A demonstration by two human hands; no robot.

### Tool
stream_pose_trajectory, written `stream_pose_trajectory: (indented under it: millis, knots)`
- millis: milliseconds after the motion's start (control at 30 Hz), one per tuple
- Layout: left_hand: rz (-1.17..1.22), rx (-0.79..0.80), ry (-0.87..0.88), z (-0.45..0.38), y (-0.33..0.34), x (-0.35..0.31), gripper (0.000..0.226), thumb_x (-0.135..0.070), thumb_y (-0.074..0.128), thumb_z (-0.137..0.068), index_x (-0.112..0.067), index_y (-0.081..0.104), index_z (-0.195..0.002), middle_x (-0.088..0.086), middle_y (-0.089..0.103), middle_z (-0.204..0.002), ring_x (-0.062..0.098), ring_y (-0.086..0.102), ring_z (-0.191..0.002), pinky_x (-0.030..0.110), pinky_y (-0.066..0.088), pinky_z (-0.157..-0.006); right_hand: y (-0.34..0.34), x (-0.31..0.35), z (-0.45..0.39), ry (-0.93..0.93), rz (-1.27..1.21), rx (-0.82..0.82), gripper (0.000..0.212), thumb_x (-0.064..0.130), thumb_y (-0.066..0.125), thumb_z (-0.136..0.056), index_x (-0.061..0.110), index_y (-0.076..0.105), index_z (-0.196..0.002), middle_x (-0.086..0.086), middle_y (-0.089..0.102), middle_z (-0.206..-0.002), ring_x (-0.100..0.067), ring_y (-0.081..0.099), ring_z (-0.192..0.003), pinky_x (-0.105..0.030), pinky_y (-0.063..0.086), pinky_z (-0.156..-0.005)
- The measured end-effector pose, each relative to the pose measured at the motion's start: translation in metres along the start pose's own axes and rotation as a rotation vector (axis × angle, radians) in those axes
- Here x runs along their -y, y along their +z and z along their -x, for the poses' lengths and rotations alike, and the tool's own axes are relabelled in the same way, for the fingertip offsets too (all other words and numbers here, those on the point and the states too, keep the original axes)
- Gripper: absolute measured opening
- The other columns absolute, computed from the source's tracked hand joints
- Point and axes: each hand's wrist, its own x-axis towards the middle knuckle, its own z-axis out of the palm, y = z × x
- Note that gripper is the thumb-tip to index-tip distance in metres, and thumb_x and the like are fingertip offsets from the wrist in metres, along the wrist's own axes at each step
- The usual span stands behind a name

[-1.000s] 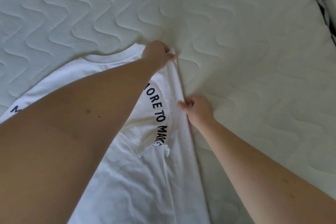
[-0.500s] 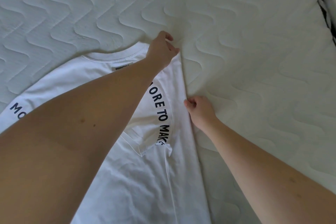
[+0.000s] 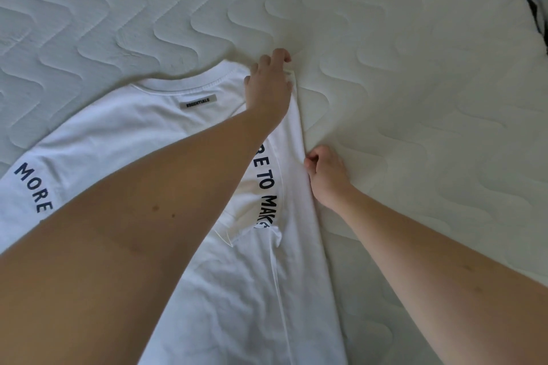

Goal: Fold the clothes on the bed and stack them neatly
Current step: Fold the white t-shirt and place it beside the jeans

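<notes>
A white T-shirt (image 3: 166, 127) with dark lettering and a grey neck label lies flat on the bed, its right side folded inward along a straight edge. My left hand (image 3: 268, 83) rests on the shirt's top right corner beside the collar, fingers curled at the folded edge. Lower on the same fold, my right hand (image 3: 326, 175) pinches the fabric between thumb and curled fingers. My left forearm covers much of the shirt's middle.
The white quilted mattress (image 3: 415, 68) with a wavy stitch pattern spreads around the shirt. Its right edge and a dark gap (image 3: 530, 6) show at the top right corner.
Both hands have kept their places on the folded edge. My left hand has shifted slightly up the corner, and more of the collar and label shows.
</notes>
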Motion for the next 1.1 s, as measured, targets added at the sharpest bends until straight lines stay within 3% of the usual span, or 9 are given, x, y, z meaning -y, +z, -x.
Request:
stream_pose_trajectory:
  millis: [167,300,367,467,600,700,800,933,1100]
  knots:
    - [-0.080,-0.016,0.148,0.061,-0.004,0.019,0.053,-0.021,0.056,-0.092,-0.017,0.042,-0.142,0.005,0.046,-0.143,0.024,0.040,-0.135,0.039,0.030,-0.109,-0.002,0.001,0.001,0.024,-0.065,0.025,0.029,0.037,0.050,-0.099,0.013,0.053,-0.116,-0.007,0.055,-0.121,-0.029,0.049,-0.116,-0.042,0.039,-0.100]
    - [-0.212,0.093,0.267,0.123,-0.003,0.050,0.066,-0.040,0.042,-0.099,-0.017,0.018,-0.156,0.006,0.017,-0.163,0.023,0.012,-0.151,0.038,0.011,-0.120,-0.001,0.001,0.004,0.010,-0.049,0.014,0.036,0.040,0.063,-0.090,0.015,0.051,-0.114,-0.007,0.053,-0.123,-0.029,0.048,-0.117,-0.040,0.038,-0.101]
    - [-0.263,0.153,0.342,0.155,0.000,0.061,0.064,-0.046,0.031,-0.100,-0.022,0.011,-0.157,0.005,0.010,-0.164,0.023,0.007,-0.151,0.040,0.010,-0.122,-0.002,0.001,0.005,-0.009,-0.052,0.009,0.037,0.040,0.067,-0.087,0.017,0.050,-0.112,-0.006,0.052,-0.123,-0.028,0.048,-0.117,-0.040,0.038,-0.101]
    - [-0.382,0.196,0.400,0.204,0.010,0.069,0.059,-0.046,0.024,-0.102,-0.027,0.015,-0.157,0.005,0.012,-0.164,0.025,0.011,-0.151,0.045,0.015,-0.121,-0.007,0.003,0.009,-0.055,-0.015,0.021,0.049,0.039,0.073,-0.083,0.016,0.048,-0.119,-0.006,0.051,-0.126,-0.029,0.049,-0.118,-0.041,0.039,-0.102]
    - [-0.479,0.240,0.358,0.253,0.014,0.087,0.056,-0.043,0.021,-0.104,-0.027,0.011,-0.157,0.002,0.008,-0.165,0.022,0.005,-0.152,0.045,0.012,-0.122,-0.005,-0.006,0.043,-0.193,0.342,-0.017,0.071,0.041,0.067,-0.086,0.017,0.033,-0.143,-0.013,0.044,-0.132,-0.034,0.043,-0.122,-0.043,0.035,-0.101]
    - [-0.497,0.233,0.344,0.277,0.011,0.094,0.057,-0.040,0.026,-0.104,-0.021,0.014,-0.157,0.003,0.010,-0.164,0.023,0.009,-0.151,0.047,0.015,-0.121,0.013,-0.018,0.087,-0.295,0.496,-0.218,0.067,0.038,0.063,-0.089,0.016,0.036,-0.146,-0.010,0.047,-0.134,-0.031,0.046,-0.119,-0.041,0.035,-0.095]
    - [-0.493,0.224,0.344,0.296,0.009,0.095,0.059,-0.039,0.028,-0.102,-0.016,0.018,-0.156,0.004,0.013,-0.164,0.022,0.011,-0.151,0.045,0.015,-0.122,0.039,-0.022,0.123,-0.394,0.428,-0.260,0.053,0.020,0.054,-0.095,0.015,0.041,-0.146,-0.006,0.047,-0.145,-0.028,0.043,-0.133,-0.040,0.033,-0.105]
    - [-0.379,0.190,0.331,0.316,0.001,0.102,0.059,-0.029,0.040,-0.100,-0.013,0.025,-0.154,0.006,0.022,-0.161,0.021,0.019,-0.149,0.041,0.022,-0.120,0.066,-0.015,0.150,-0.459,0.395,-0.229,0.054,0.012,0.060,-0.089,0.013,0.048,-0.142,-0.007,0.048,-0.146,-0.029,0.042,-0.137,-0.042,0.036,-0.108]
    - [-0.018,0.076,0.087,0.336,-0.015,0.120,0.056,-0.016,0.055,-0.093,-0.005,0.040,-0.146,0.014,0.039,-0.152,0.029,0.037,-0.141,0.043,0.035,-0.114,0.077,0.003,0.154,-0.493,0.435,-0.150,0.057,0.006,0.053,-0.089,0.012,0.042,-0.146,-0.006,0.035,-0.155,-0.027,0.027,-0.146,-0.041,0.024,-0.116]
